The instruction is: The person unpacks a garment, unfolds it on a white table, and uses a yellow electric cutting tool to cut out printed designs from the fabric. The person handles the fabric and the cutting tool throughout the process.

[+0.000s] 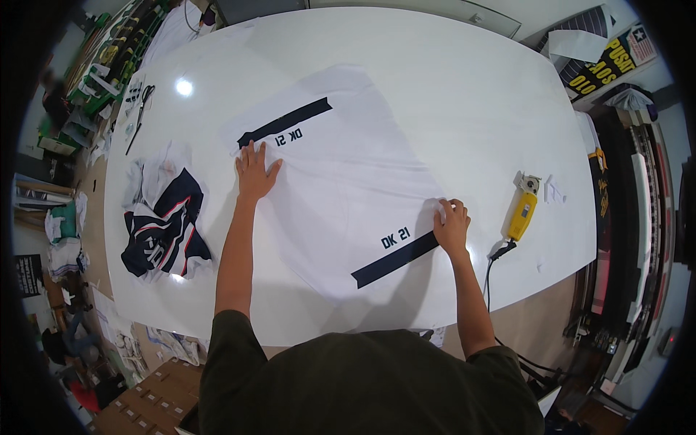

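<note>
A large piece of white fabric (348, 174) lies spread at a slant on the white table, with faint wrinkles across it. One dark navy band (293, 122) crosses its far end, another navy band (395, 261) its near end, each beside small dark printed characters. My left hand (255, 174) rests on the fabric's left edge by the far band, fingers stretched and thumb apart. At the right corner, next to the near band's end, my right hand (453, 226) has its fingers bent and closed on the fabric's edge.
A crumpled navy, white and red printed fabric (167, 228) lies to the left, with black scissors (141, 116) beyond it. Right of the fabric, a yellow electric rotary cutter (522, 210) trails a black cord (489, 283) over the near edge. White scraps (554, 190) lie beside it.
</note>
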`<state>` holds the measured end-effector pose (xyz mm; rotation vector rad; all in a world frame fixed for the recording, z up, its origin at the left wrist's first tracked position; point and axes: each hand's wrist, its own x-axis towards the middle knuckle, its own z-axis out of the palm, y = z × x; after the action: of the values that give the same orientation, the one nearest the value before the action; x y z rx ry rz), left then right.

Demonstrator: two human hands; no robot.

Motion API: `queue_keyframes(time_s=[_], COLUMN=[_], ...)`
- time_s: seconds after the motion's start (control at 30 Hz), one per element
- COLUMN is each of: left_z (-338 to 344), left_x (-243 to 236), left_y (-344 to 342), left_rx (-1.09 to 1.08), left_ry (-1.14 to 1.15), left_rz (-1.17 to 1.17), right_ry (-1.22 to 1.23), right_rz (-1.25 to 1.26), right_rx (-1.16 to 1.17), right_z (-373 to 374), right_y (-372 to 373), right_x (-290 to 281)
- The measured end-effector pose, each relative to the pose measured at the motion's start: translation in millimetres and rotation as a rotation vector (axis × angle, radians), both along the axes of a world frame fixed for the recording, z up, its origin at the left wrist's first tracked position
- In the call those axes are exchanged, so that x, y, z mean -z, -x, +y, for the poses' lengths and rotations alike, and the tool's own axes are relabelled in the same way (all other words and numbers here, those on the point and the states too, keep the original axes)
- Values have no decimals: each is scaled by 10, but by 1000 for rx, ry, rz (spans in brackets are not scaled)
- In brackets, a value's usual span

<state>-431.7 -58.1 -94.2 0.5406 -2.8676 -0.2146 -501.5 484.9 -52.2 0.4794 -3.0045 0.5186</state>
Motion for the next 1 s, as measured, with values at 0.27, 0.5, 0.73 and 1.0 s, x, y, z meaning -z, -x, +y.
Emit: queue_keyframes(time_s=[0.27,0.5,0.73,1.0], left_z=[-249,136,204,-131], left_x=[58,4,-199,-245], left_y=[330,8,-17,685], left_rx=[-26,-189,-209,-160], left_ry=[-1,-14,-94,43], left_rz=[-70,17,105,53], right_ry=[-2,99,170,-99], right_rz=[-120,-27,128,-58], right_rx=[-117,-217,-447,-570], right_z=[14,-396,-1918,-2779], right_y=[-509,-58,1192,1864], right_x=[-119,-141,-123,-74])
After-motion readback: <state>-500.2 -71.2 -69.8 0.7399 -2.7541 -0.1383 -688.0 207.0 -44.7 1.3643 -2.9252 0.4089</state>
